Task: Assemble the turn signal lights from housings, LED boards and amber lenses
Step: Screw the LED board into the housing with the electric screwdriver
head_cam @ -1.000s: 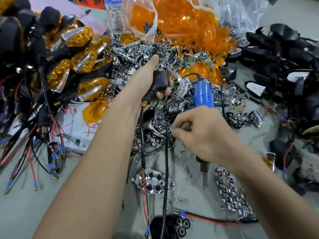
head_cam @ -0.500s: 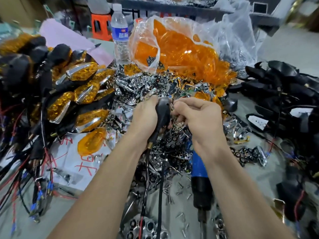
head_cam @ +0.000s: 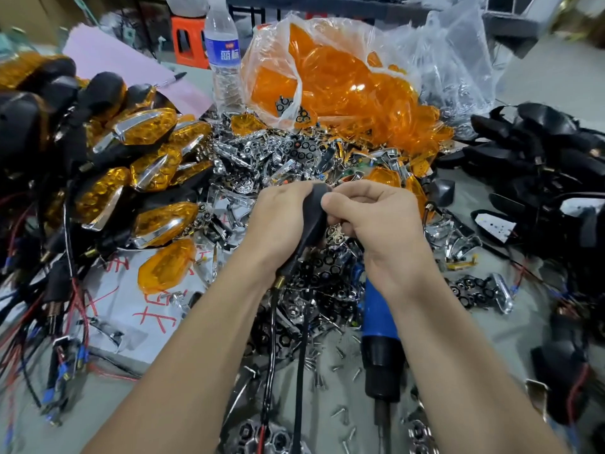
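**A:** Both hands are together at mid-table. The left hand (head_cam: 281,221) is wrapped round one black housing (head_cam: 314,211), and the right hand (head_cam: 376,224) is closed on its top with the thumb pressed against it.

**B:** Can you see what the right fingertips are working on?

**A:** No, the housing hides it. One black lead (head_cam: 271,322) hangs from its stem.

**B:** Counts?

**A:** One blue screwdriver (head_cam: 379,322) lying under the right wrist. One water bottle (head_cam: 224,60). One loose amber lens (head_cam: 167,265) on a paper sheet (head_cam: 131,322). The finished lights (head_cam: 147,126) on the left and the empty housings (head_cam: 540,142) on the right are too heaped to count. So are the chrome reflectors (head_cam: 278,152) and the scattered screws (head_cam: 340,411).

**B:** Any writing?

**A:** There are white characters on the bottle's blue label, too soft to read, and red handwritten strokes on the sheet that I can't make out either.

**B:** Containers?

**A:** Two plastic bags. The lens bag (head_cam: 294,44) is stuffed with amber lenses and spills them at its mouth. The clear bag (head_cam: 458,60) behind it is crumpled, and I can't tell what's in it.
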A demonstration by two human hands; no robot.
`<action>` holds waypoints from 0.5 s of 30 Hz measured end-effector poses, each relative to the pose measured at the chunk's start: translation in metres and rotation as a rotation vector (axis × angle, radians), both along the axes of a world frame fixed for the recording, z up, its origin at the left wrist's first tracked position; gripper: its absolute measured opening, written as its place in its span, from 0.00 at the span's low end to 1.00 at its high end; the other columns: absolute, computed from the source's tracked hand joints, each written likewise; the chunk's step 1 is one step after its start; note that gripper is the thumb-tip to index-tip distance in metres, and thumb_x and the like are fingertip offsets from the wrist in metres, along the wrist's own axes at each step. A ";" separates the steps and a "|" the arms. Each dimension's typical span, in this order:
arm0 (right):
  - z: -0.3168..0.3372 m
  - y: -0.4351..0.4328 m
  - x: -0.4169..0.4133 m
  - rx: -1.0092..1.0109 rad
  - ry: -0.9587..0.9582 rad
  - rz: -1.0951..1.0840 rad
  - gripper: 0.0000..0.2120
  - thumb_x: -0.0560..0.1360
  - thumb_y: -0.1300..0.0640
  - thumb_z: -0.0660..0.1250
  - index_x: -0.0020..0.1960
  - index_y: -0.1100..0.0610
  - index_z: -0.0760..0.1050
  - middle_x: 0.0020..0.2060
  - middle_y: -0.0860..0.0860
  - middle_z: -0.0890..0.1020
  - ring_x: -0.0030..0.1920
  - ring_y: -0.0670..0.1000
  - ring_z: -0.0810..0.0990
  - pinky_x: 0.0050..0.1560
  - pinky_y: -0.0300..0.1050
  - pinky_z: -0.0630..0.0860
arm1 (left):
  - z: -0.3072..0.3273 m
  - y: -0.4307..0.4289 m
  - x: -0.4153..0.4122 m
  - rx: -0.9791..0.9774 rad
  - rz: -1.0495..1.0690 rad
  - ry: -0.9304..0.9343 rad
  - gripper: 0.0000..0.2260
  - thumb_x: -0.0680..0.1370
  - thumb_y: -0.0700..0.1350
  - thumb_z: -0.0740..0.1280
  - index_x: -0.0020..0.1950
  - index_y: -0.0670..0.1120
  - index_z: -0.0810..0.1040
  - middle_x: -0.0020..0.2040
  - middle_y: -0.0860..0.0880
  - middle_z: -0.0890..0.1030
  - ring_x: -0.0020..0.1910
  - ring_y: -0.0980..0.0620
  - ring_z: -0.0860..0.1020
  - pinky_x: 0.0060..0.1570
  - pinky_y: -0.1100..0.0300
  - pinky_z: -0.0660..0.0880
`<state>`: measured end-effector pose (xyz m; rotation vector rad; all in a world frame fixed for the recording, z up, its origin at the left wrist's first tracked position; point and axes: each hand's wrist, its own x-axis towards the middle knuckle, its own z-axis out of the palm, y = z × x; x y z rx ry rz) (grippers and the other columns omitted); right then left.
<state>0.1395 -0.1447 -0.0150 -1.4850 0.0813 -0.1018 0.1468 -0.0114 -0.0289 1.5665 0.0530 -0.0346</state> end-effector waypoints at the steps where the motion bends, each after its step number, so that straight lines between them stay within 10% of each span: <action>1: 0.001 -0.003 0.001 0.014 0.048 0.014 0.10 0.71 0.71 0.75 0.37 0.60 0.80 0.27 0.53 0.80 0.25 0.45 0.75 0.26 0.34 0.70 | 0.000 0.000 -0.001 -0.020 -0.008 0.008 0.17 0.83 0.49 0.60 0.46 0.47 0.87 0.33 0.40 0.81 0.28 0.45 0.77 0.25 0.57 0.68; 8: 0.018 -0.014 -0.003 0.039 0.111 0.162 0.13 0.78 0.60 0.73 0.37 0.59 0.75 0.27 0.53 0.77 0.23 0.46 0.66 0.28 0.38 0.68 | 0.005 -0.003 -0.002 -0.182 -0.060 0.071 0.17 0.82 0.48 0.62 0.44 0.41 0.85 0.35 0.38 0.82 0.26 0.45 0.76 0.21 0.62 0.66; 15: 0.033 -0.047 -0.052 -1.261 0.261 -0.033 0.25 0.75 0.28 0.63 0.46 0.51 0.74 0.37 0.48 0.80 0.39 0.52 0.79 0.43 0.53 0.77 | 0.000 0.008 0.007 -0.246 0.010 0.135 0.18 0.84 0.49 0.59 0.47 0.49 0.87 0.39 0.41 0.84 0.32 0.46 0.75 0.27 0.60 0.68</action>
